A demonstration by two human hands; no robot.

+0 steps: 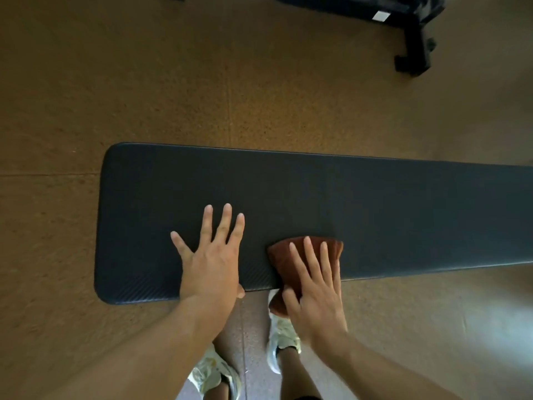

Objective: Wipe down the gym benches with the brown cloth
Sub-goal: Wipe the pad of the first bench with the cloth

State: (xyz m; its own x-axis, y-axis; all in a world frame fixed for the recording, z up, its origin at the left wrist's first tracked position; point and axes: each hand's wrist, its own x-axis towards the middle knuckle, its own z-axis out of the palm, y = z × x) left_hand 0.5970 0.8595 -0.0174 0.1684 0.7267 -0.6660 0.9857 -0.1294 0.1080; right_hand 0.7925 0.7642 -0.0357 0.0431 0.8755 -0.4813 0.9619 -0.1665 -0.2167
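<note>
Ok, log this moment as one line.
left hand flat on bench pad | right hand pressing brown cloth at near edge

Cloth (291,264) on bench (375,203), near edge.
</note>
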